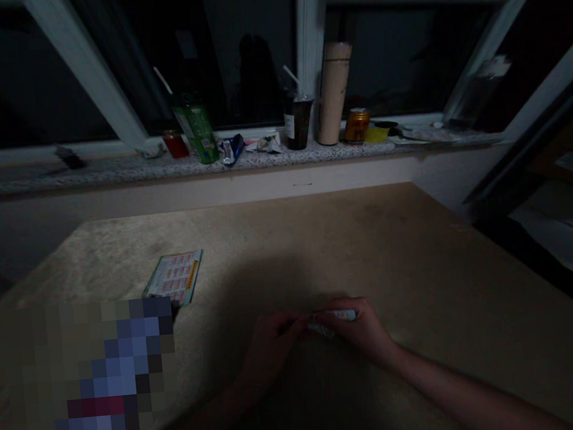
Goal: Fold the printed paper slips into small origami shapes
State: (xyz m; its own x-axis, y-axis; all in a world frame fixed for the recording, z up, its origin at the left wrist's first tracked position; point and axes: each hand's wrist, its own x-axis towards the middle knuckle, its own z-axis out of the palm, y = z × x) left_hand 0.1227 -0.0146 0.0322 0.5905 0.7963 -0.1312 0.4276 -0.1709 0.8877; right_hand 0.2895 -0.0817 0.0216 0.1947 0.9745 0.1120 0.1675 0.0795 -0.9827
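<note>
Over the near middle of the table, my right hand (364, 328) is closed around a small pale printed piece (345, 315), which looks like folded paper or card. My left hand (272, 340) is closed too, its fingertips pinching at the left end of that same piece. Fingers cover much of it, and the dim light hides its exact kind. Farther off to the left lies a flat printed card (174, 278) with rows of red print, a green edge and a yellow strip.
The brown table (395, 252) reaches a low wall. Along the granite sill (266, 159) stand green cans (202, 132), a dark cup with straw (298, 123), a beige flask (334, 97), an orange can (358, 126) and wrappers (232, 149). Pixelation masks the lower left.
</note>
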